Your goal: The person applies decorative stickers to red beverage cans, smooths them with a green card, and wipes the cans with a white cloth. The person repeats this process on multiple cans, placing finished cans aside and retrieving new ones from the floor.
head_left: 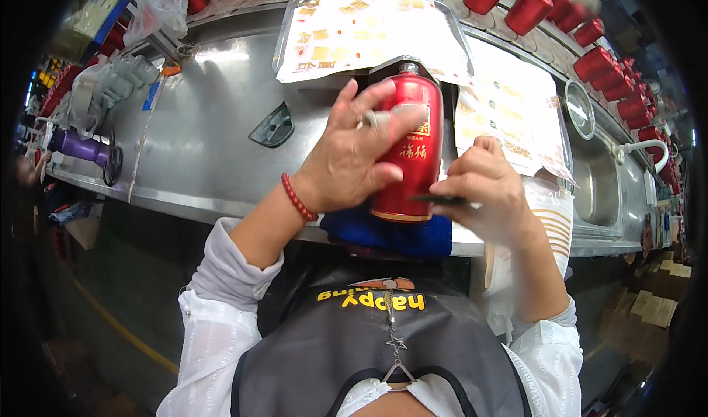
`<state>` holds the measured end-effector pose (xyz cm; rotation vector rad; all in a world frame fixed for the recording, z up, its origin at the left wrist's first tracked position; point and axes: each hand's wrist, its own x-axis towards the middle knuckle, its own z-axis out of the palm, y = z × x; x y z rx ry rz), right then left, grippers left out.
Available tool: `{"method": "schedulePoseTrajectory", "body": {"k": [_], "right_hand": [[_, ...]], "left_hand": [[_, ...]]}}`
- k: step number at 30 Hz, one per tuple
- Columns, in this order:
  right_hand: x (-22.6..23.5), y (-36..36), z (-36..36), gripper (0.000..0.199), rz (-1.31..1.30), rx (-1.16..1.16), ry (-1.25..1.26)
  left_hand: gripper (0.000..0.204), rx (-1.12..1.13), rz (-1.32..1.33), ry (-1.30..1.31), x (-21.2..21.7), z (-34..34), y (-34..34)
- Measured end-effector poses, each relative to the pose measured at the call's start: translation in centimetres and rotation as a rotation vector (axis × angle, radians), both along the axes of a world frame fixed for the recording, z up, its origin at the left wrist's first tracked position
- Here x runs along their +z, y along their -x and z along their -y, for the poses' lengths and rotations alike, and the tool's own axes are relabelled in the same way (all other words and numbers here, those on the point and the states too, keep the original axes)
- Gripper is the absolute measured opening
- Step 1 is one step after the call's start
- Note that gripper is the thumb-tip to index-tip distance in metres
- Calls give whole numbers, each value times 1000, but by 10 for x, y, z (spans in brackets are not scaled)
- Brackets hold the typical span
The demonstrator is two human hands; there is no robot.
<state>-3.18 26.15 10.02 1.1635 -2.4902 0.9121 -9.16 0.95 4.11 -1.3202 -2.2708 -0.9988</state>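
- Glossy red bottle [405,188], contents hidden, by steel table's [214,137] near edge
- Left hand [346,151]: fingers half-spread against it
- Right hand [490,186]: fingers pinch thin dark strip [428,197]

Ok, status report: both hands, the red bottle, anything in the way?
Left hand over the bottle, partly hiding its label. Right hand pinching a thin dark piece by the base. Tray just beyond the neck.

The left hand [346,151] is loosely spread; the right hand [485,185], partly blurred, seemingly pinches.
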Motion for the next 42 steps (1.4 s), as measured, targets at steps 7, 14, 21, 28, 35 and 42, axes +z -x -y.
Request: {"method": "schedulePoseTrajectory", "body": {"k": [7,14,21,28,35,42], "right_hand": [[20,49,19,19,205,18,-21],[16,49,43,18,-438,-114,-276],[-21,60,-16,24,-158,-274,130],[7,58,20,18,294,73,-24],[23,156,9,14,-97,-240,-10],[-14,383,-45,26,-90,-548,87]], "left_hand": [[84,247,19,-134,-31,2,-72],[103,426,61,103,-17,-4,-78],[102,378,52,63,-19,-6,-77],[104,199,246,2,-18,2,-69],[53,-33,1296,-682,12,-17,21],[33,-7,1680,-279,18,-39,95]]}}
